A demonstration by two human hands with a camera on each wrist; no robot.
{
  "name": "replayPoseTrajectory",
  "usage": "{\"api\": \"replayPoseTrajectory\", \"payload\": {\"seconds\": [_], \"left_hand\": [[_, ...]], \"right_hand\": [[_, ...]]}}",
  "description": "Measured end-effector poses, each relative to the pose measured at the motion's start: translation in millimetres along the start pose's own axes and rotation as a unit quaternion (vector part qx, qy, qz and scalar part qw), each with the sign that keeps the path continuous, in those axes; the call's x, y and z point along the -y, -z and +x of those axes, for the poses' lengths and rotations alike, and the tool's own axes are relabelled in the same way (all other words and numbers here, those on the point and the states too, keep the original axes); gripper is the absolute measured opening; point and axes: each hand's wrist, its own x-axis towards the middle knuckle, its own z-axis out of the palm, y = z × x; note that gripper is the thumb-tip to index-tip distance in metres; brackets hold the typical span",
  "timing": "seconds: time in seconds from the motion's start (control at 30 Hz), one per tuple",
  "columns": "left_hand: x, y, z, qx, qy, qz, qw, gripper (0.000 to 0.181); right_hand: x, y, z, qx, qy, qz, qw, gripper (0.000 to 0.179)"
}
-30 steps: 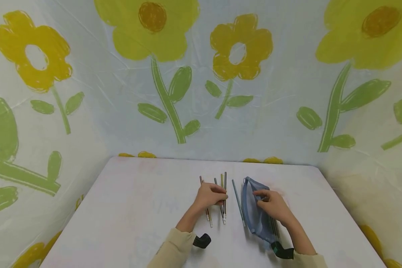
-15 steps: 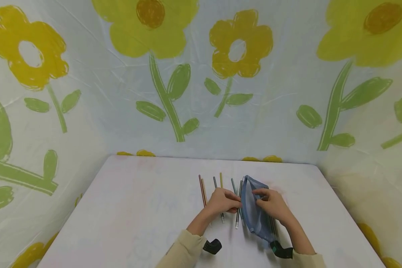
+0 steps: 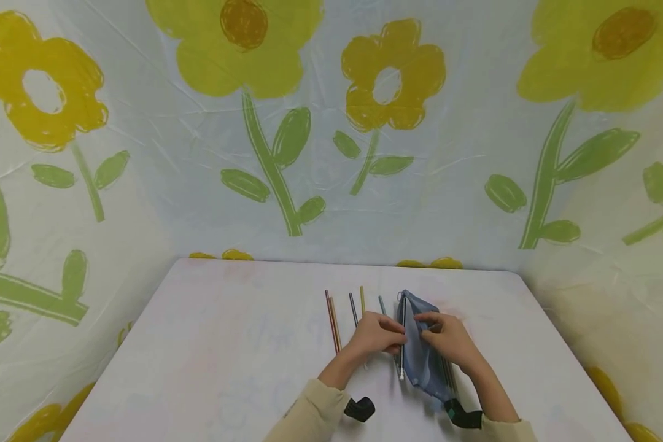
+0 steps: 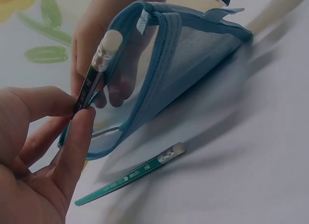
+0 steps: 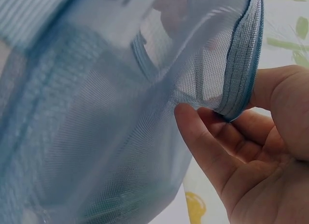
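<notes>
A dark pencil with a white eraser (image 4: 88, 85) is pinched between the thumb and finger of my left hand (image 3: 371, 336). It stands across the mouth of a blue mesh zipper pouch (image 3: 426, 363), eraser end toward me. My right hand (image 3: 454, 341) grips the pouch's zipper edge, and the mouth gapes between the two hands. In the right wrist view, the thumb and fingers of the right hand (image 5: 260, 142) lie on either side of that edge. Through the mesh, a few pencils show inside the pouch. A green pencil (image 4: 133, 175) lies on the table beside it.
To the left of the pouch lie a reddish pencil (image 3: 330, 319), an orange-brown pencil (image 3: 336, 322), a dark pencil (image 3: 353, 307) and a yellow pencil (image 3: 362, 299). They rest on the white table (image 3: 243, 344). Flower-printed cloth (image 3: 453, 202) stands behind and at both sides.
My left hand has moved right from over the loose pencils to the pouch mouth, carrying the dark pencil. The right hand stays at the pouch with little movement.
</notes>
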Motion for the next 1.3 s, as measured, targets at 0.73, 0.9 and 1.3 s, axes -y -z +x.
{"api": "replayPoseTrajectory", "payload": {"seconds": [0.73, 0.9, 1.3], "left_hand": [[1.7, -16.5, 6.5, 0.013, -0.014, -0.033, 0.9993, 0.010], [4.5, -8.7, 4.9, 0.036, -0.035, -0.029, 0.9983, 0.017], [15.3, 43.9, -2.1, 0.047, -0.082, 0.045, 0.9945, 0.017]], "right_hand": [[3, 4, -4.9, -0.004, 0.021, 0.007, 0.9998, 0.033], [3, 4, -3.0, -0.002, 0.016, 0.010, 0.9998, 0.035], [5, 6, -4.7, -0.009, 0.014, 0.007, 0.9998, 0.034]]}}
